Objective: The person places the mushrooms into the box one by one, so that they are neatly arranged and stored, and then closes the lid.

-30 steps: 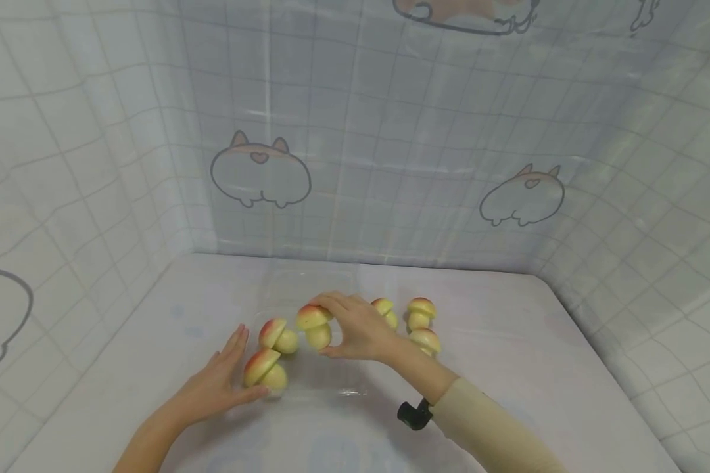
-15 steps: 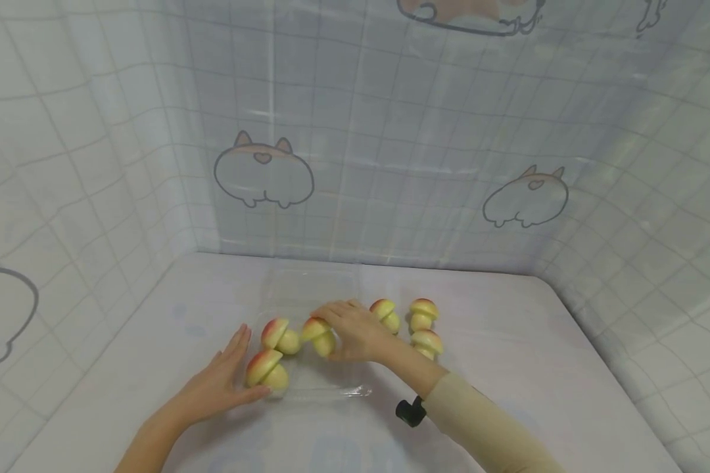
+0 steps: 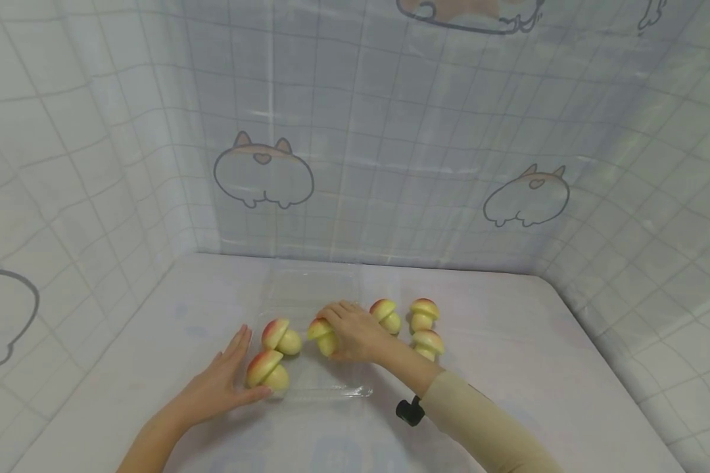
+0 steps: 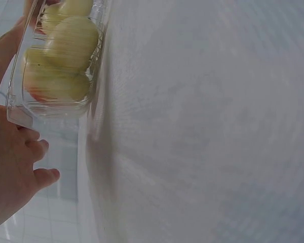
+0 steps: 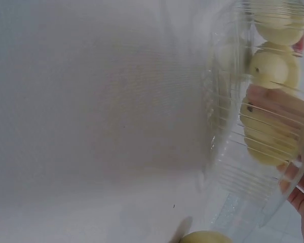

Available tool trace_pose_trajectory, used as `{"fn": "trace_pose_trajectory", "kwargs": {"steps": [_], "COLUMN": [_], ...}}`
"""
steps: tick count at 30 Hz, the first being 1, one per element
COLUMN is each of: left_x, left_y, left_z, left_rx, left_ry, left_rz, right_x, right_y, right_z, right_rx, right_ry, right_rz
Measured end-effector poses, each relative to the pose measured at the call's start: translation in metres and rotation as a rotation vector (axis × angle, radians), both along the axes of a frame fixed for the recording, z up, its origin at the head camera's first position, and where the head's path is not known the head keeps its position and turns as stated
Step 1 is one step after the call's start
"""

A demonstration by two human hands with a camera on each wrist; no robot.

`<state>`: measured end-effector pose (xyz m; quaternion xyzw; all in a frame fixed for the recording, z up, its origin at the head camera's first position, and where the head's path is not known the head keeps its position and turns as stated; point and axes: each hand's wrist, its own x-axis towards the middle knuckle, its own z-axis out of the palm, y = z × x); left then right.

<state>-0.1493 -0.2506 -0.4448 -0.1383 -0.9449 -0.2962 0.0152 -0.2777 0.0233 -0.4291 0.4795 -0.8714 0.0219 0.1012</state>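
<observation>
A clear plastic clamshell box [image 3: 307,393] lies with its lid folded back behind it. Two yellow toy mushrooms with red-tinged caps, one farther back [image 3: 281,337] and one nearer [image 3: 268,372], lie along its left side. My right hand [image 3: 357,334] holds another mushroom [image 3: 325,337] down inside the box, to the right of those two. Through the ribbed wall in the right wrist view, my right fingers [image 5: 273,98] show against the held mushroom [image 5: 271,134]. My left hand [image 3: 221,381] rests along the box's left side, fingers extended and thumb at the front corner.
Right of the box stand three more mushrooms: one by the right hand [image 3: 386,316], one at the back [image 3: 424,315] and one partly behind the forearm [image 3: 428,343]. A black wrist device [image 3: 410,412] hangs under the right sleeve. Tile-patterned sheets [image 3: 378,217] enclose the white table [image 3: 509,368].
My right hand has lowered the mushroom into the box and moved it slightly right, keeping its grip. The left hand has stayed at the box's left side.
</observation>
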Motion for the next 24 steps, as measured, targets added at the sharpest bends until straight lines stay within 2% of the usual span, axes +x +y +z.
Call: {"fn": "trace_pose_trajectory", "kwargs": {"steps": [10, 24], "left_x": [0.001, 0.001], "left_y": [0.001, 0.001], "left_z": [0.001, 0.001], "left_rx": [0.009, 0.006], "left_ry": [-0.003, -0.015], "left_rz": [0.004, 0.009], "right_x": [0.0, 0.003], "right_y": [-0.007, -0.013], "right_z": [-0.005, -0.006], "right_rx": [0.03, 0.079], "right_ry": [0.013, -0.042], "right_rz": [-0.021, -0.065]}}
